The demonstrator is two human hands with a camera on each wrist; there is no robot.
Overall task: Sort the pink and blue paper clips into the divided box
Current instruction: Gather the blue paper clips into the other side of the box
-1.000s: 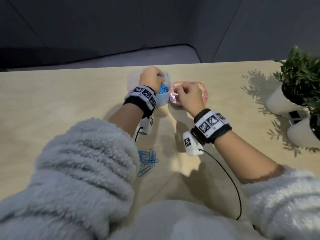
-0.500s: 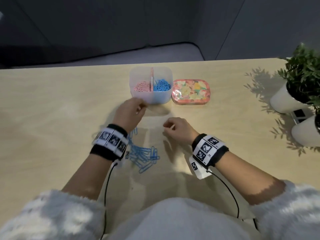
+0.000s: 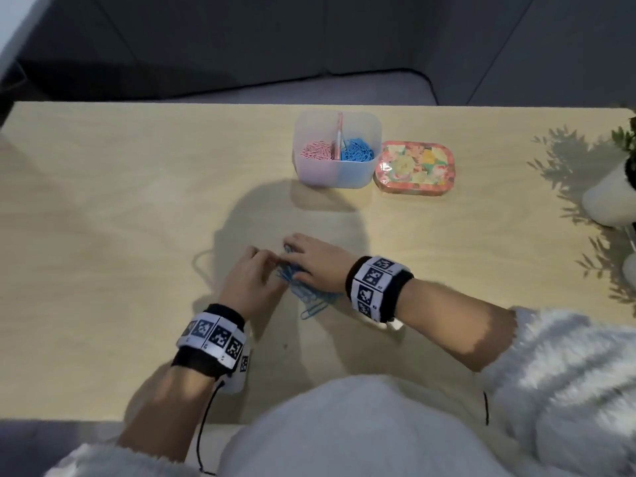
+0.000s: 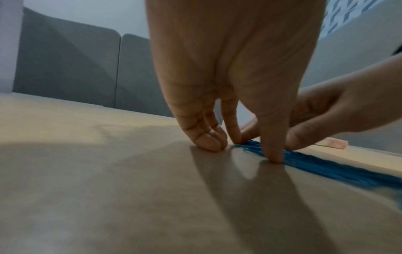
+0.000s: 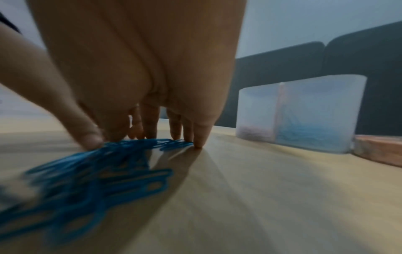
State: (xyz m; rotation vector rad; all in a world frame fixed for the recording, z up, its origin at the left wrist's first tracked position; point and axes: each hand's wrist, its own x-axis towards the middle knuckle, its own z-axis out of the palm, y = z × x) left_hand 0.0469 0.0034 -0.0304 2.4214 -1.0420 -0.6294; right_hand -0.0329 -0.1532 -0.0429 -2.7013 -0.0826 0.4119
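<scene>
Both hands now meet over the loose blue paper clips (image 3: 303, 287).
Left hand (image 3: 253, 282) and right hand (image 3: 318, 261) press straight fingertips down on the light wooden desk (image 3: 120, 218); neither grip pinches.

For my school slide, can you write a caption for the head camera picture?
Both hands gather blue paper clips on the table, near the divided box.

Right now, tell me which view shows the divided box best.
The head view: the divided box shows from above, pink clips left of its divider and blue clips right. The right wrist view gives only its frosted side wall, blurred, contents faint. In the left wrist view I cannot make it out behind the hands.
</scene>
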